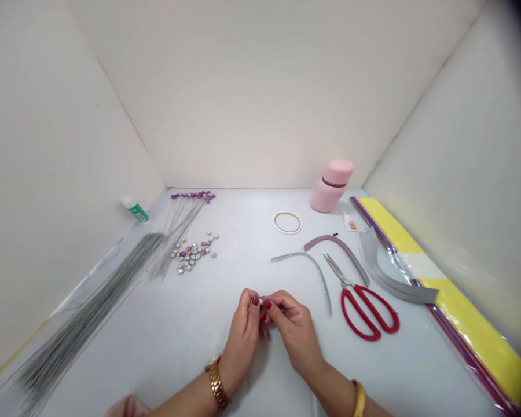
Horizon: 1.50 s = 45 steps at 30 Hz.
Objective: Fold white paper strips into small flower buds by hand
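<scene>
My left hand and my right hand meet low in the middle of the head view, just above the table. Both are closed in a pinch, thumb tips nearly touching, around something very small and pale that the fingers mostly hide. To their right curves a thin silver paper strip, with a mauve-grey strip behind it. Scissors with red handles lie partly open beside these strips. A loose group of small silver and pink puffy stars lies to the upper left.
Grey wire stems lie bundled at left, near purple-tipped wires and a green-white glue stick. Farther back are a tape roll and a pink bottle. Grey strips overlap yellow packaged paper at right. Walls enclose the table.
</scene>
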Motion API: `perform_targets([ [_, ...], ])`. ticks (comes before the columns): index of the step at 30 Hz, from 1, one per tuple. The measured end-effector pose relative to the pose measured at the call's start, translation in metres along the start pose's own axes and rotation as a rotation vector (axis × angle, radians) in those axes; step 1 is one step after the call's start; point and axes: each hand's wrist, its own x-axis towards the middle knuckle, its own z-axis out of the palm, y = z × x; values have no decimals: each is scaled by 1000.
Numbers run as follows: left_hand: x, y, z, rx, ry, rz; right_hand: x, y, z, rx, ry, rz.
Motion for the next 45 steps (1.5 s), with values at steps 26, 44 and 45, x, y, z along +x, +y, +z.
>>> perform_targets([
  [26, 4, -5, -3, 180, 24, 55, 5, -6, -2, -62, -33, 56],
  [44, 3, 6, -8, 441, 15, 83, 2, -3, -6, -241, 54, -75],
  [45, 3, 6, -8, 452, 10, 85, 2, -3, -6, -241, 53, -76],
])
